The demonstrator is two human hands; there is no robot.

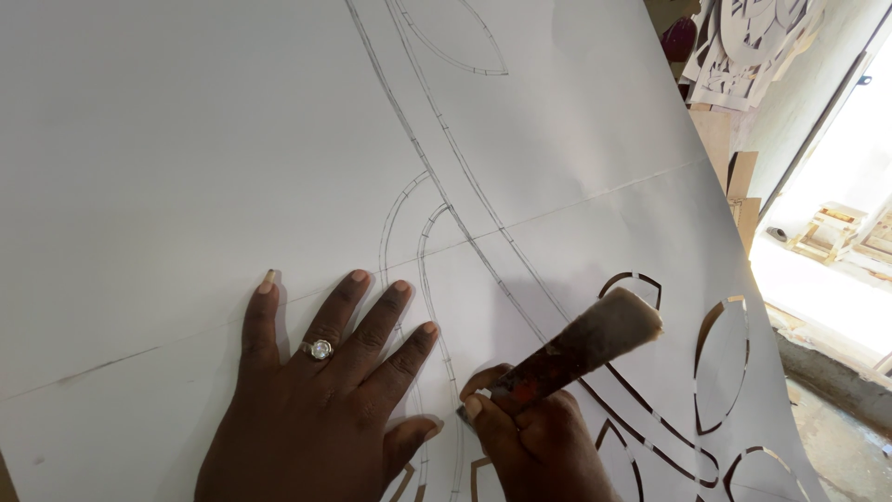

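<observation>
The right hand (539, 437) is closed in a fist around a cutting tool (576, 349), thumb and forefinger pinched low near its working end, which meets the paper just beside the left thumb; the tip itself is too small to make out. The left hand (321, 400) holds nothing: it lies flat with fingers spread, palm pressing the white sheet (186, 167), a ring (319, 350) on one finger.

The tool has a thick handle wrapped in worn, greyish tape at its upper end and stained dark red-brown lower down; it leans up and to the right out of the fist.

The sheet is large, white and faintly creased along fold lines. Pencilled double curves (437, 186) sweep across it, forming stems and leaf shapes. Toward the lower right, leaf-shaped openings (720, 363) are already cut, showing brown beneath, with thin bridges left in the outlines.

The sheet's right edge curls over the surface below. Beyond it, at upper right, other cut white stencils (743, 46) lean together beside brown boards (734, 177). A bright doorway (836, 186) opens onto a sunlit floor with small wooden frames (827, 228).
</observation>
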